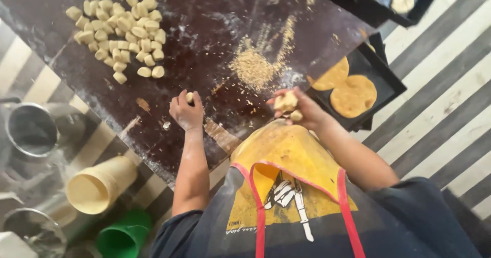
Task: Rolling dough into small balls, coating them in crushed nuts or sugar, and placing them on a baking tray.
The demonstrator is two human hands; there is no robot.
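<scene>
- Closest to the lens hangs a yellow apron bib with red edging, over a dark shirt.
- Beyond it a dark, flour-streaked worktable runs on a slant from upper left to lower right.
- At its right edge sits a black tray bearing two flat golden dough discs, side by side.
- A heap of small pale dough pieces lies on the far left of the table, its long axis running from upper right to lower left.
- A patch of tan crumbs spreads mid-table.
- On the floor to the left lie a cream plastic cup on its side and a green cup.
- The right hand is curled around a dough lump, held above the table's near edge, with a smaller bit at the palm.
- The left hand rests on the table, fingertips pinching a small dough ball.
</scene>
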